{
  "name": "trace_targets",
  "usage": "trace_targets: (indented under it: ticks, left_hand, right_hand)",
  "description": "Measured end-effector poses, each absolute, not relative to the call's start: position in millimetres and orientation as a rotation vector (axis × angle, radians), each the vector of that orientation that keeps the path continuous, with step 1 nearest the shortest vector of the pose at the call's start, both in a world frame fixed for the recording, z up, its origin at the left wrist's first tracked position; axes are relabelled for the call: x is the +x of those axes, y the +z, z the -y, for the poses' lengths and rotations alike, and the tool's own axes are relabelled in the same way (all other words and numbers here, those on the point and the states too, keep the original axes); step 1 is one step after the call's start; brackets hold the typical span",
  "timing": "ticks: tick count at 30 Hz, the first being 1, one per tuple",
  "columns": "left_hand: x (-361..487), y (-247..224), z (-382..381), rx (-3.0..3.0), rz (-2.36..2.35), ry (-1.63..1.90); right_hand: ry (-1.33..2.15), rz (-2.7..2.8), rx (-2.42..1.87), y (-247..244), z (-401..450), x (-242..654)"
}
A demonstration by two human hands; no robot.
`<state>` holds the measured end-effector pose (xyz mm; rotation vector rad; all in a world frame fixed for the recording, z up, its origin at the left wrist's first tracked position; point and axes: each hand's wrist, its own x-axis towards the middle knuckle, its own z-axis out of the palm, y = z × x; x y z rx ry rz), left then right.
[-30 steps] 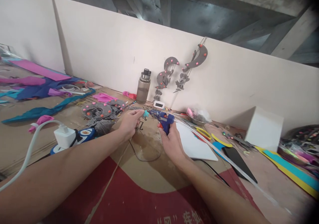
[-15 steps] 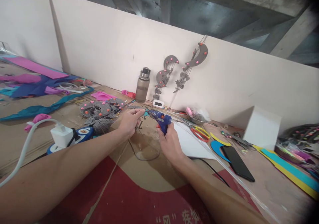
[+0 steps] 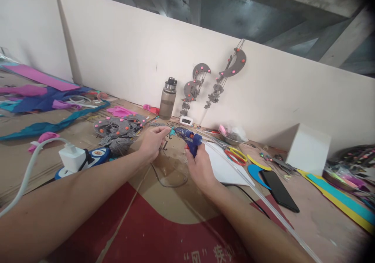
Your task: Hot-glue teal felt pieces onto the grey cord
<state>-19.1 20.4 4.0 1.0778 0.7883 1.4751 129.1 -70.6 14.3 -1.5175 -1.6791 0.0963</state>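
My right hand [image 3: 202,169] grips a blue hot glue gun [image 3: 191,139], its nozzle pointing left. A long clear glue stick [image 3: 263,198] runs from its back end toward the lower right. Close to the nozzle, my left hand [image 3: 152,143] is closed in a pinch. What its fingertips hold is too small to make out. Between fingertips and nozzle shows a small teal piece [image 3: 172,132]; whether it belongs to the gun is unclear. A thin grey cord [image 3: 168,186] loops on the cardboard below my left hand.
Grey felt pieces with pink and orange dots [image 3: 113,127] lie left, near a power strip [image 3: 98,155]. A bottle [image 3: 167,101] and small digital clock [image 3: 186,120] stand behind. To the right are scissors [image 3: 236,155], white paper [image 3: 224,167] and a phone [image 3: 279,191]. Grey moon garlands [image 3: 234,66] hang on the wall.
The glue gun's nozzle and my left fingertips have shifted very slightly, and the teal piece shows a little more clearly. Both hands keep their hold.
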Motion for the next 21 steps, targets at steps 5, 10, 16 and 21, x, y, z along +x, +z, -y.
trace_targets:
  ticks: [5, 10, 16, 21]
  left_hand:
    - [-19.1, 5.1, -20.4, 1.09, -0.773, 1.478]
    - [-18.8, 5.4, -19.8, 1.088, -0.776, 1.472]
    - [-18.4, 4.6, -21.0, 1.089, -0.777, 1.481]
    - [-19.3, 4.5, -21.0, 1.096, -0.766, 1.471]
  right_hand:
    - [0.12, 1.659, -1.498, 13.8, 69.6, 129.0]
    - [0.146, 1.645, -1.512, 14.3, 70.0, 128.6]
    - [0.13, 1.658, -1.519, 13.8, 70.5, 129.0]
    - [0.123, 1.677, -1.515, 13.9, 71.6, 128.1]
